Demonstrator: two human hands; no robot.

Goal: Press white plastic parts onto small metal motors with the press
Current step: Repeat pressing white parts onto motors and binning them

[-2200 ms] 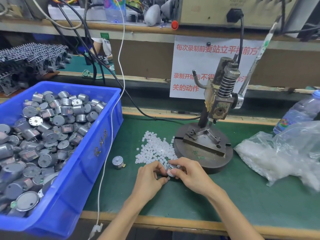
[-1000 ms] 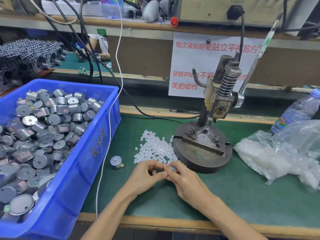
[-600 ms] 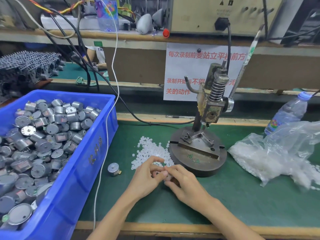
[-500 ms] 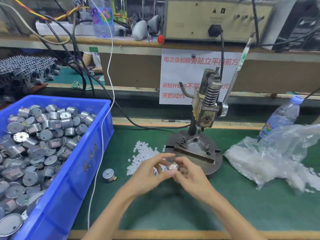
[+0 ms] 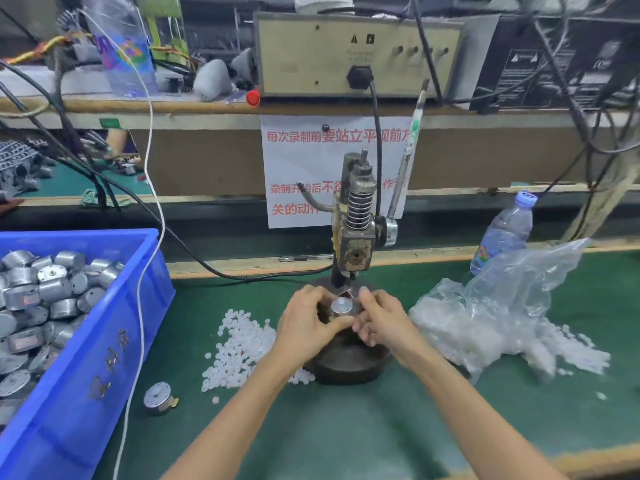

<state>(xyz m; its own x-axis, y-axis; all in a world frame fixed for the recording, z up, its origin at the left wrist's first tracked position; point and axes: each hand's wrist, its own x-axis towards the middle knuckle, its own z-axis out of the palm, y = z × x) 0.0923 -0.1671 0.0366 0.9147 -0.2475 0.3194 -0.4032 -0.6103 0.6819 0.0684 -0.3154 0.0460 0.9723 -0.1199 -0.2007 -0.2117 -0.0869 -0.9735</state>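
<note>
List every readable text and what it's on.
"每次录制前要站立平视前": paper sign, top line; end hidden.
"录制开": sign's middle line; rest partly behind the press.
"关的动": bottom line.
Too blurred: blue bin characters, beige box print, bottle label.

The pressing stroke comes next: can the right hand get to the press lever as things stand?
Probably yes: the lever rises right of the press head, nothing between it and the right hand, which must first release the motor that the left hand also holds.
</note>
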